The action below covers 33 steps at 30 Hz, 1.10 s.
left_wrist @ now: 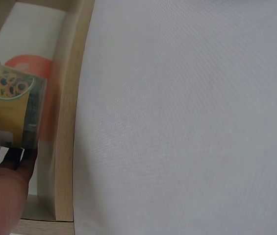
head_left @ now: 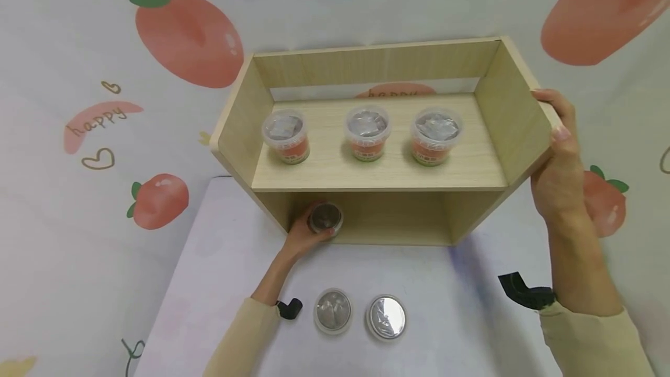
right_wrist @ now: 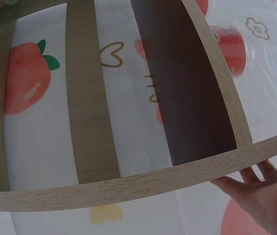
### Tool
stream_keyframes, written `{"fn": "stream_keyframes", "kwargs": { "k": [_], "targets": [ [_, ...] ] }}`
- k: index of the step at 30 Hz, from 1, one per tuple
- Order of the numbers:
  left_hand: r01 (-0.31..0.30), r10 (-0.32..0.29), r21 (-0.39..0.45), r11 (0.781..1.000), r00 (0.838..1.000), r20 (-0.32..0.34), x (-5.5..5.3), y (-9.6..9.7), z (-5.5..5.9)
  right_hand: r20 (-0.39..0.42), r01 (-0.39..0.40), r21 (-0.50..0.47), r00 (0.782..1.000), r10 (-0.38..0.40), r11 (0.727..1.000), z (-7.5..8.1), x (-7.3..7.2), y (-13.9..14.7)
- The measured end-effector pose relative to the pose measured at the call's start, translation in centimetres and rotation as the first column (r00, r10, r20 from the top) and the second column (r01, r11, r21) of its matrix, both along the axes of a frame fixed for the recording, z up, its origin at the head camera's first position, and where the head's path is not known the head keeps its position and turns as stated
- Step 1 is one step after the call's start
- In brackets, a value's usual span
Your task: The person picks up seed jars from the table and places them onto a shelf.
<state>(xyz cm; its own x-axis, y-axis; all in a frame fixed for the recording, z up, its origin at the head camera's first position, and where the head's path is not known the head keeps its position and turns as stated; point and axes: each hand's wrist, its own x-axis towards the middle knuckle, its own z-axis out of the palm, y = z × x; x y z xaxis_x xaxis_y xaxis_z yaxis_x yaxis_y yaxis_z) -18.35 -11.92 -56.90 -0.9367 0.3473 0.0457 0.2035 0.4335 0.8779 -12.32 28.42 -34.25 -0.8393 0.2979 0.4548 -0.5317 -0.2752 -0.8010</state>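
My left hand (head_left: pixel 302 238) grips a clear plastic tub (head_left: pixel 325 218) by its side, inside the lower left of a pale wooden two-tier shelf (head_left: pixel 377 182). A yellow label on this tub (left_wrist: pixel 6 107) shows in the left wrist view, with the fingers (left_wrist: pixel 12 157) curled round its end. On the far right, my right hand (head_left: pixel 562 156) holds the front edge of the shelf's side panel, thumb in front. Part of that hand (right_wrist: pixel 265 196) appears beyond the panel in the right wrist view.
Three lidded tubs with red labels stand on the upper tier: a left tub (head_left: pixel 285 135), a middle tub (head_left: pixel 368 132) and a right tub (head_left: pixel 436 135). Two foil-topped tubs, one left (head_left: pixel 333 310) and one right (head_left: pixel 386 317), stand on the white table (head_left: pixel 445 319) in front.
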Motion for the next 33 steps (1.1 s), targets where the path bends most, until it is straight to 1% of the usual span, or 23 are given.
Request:
{"fn": "stream_keyframes", "kwargs": {
  "k": [3, 6, 10, 14, 21, 23, 24, 28, 31, 33],
  "targets": [
    [-0.016, 0.016, 0.022, 1.000, 1.000, 0.007, -0.2, 0.1, -0.1, -0.002, 0.011, 0.007, 1.000, -0.011, 1.000, 0.1, 0.0, -0.1],
    [-0.032, 0.031, 0.078, 0.996, 0.999, 0.015, -0.3, 0.2, -0.4, 0.002, 0.019, 0.012, 1.000, -0.019, 1.000, 0.0, 0.0, -0.2],
    [-0.043, 0.042, 0.147, 0.988, 0.999, 0.009, -0.4, 0.2, -0.6, 0.004, 0.031, 0.021, 1.000, -0.031, 0.999, 0.0, 0.0, -0.2],
    [-0.039, 0.038, 0.151, 0.988, 0.999, 0.010, -0.6, 0.3, -0.7, -0.009, 0.040, 0.018, 0.999, -0.040, 0.999, 0.0, -0.1, -0.3],
    [-0.016, 0.008, 0.171, 0.985, 0.999, 0.048, -1.0, 0.4, -1.0, -0.023, 0.046, 0.013, 0.999, -0.045, 0.999, 0.2, -0.2, -0.4],
    [-0.008, -0.001, 0.178, 0.984, 0.999, 0.051, -1.1, 0.4, -0.9, -0.024, 0.053, 0.013, 0.998, -0.053, 0.999, 0.2, -0.2, -0.5],
    [-0.001, -0.009, 0.187, 0.982, 0.999, 0.052, -1.1, 0.5, -0.8, -0.024, 0.057, 0.013, 0.998, -0.057, 0.998, 0.2, -0.2, -0.5],
    [0.020, -0.029, 0.206, 0.978, 0.999, 0.039, -0.5, 0.6, 1.0, -0.021, 0.053, -0.010, 0.998, -0.054, 0.999, 0.2, -0.3, -0.6],
    [0.019, -0.026, 0.204, 0.979, 0.999, 0.029, 0.0, 0.8, 2.2, -0.016, 0.051, -0.022, 0.999, -0.051, 0.998, 0.2, -0.3, -0.6],
    [0.011, -0.020, 0.220, 0.975, 0.999, 0.035, 0.1, 0.8, 2.2, -0.014, 0.053, -0.025, 0.998, -0.054, 0.998, 0.2, -0.2, -0.6]
  ]
}}
